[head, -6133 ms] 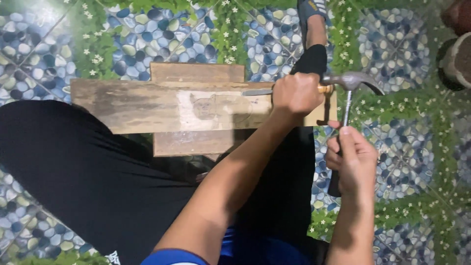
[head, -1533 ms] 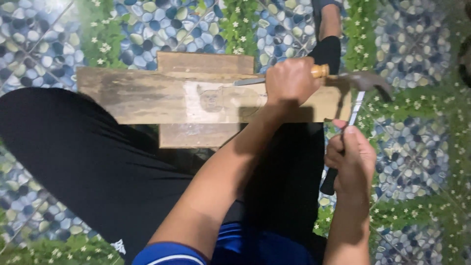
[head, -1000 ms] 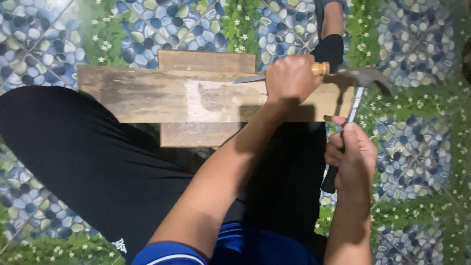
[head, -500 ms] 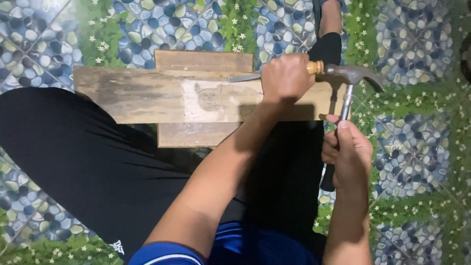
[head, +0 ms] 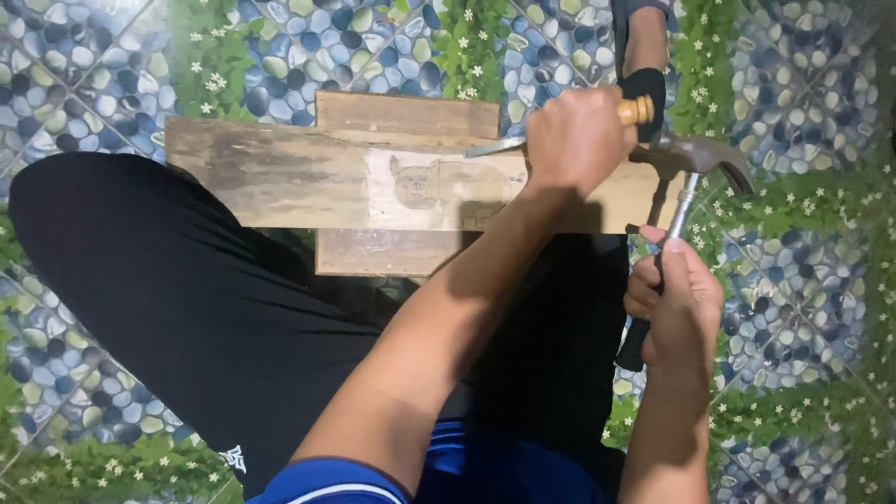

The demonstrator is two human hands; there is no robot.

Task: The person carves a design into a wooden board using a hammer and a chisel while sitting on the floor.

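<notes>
Chisel (head: 523, 140) in left hand (head: 579, 140) on plank (head: 308, 177); right hand (head: 677, 303) w/ hammer (head: 686, 173).

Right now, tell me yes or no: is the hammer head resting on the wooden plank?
No. The hammer head, held by the right hand, sits off the wooden plank at its right end, by the butt of the chisel gripped by the left hand.

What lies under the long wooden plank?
Under the long plank, a shorter board crosses it, showing above and below. The person's black-trousered legs partly support it. The floor beneath is covered.
</notes>
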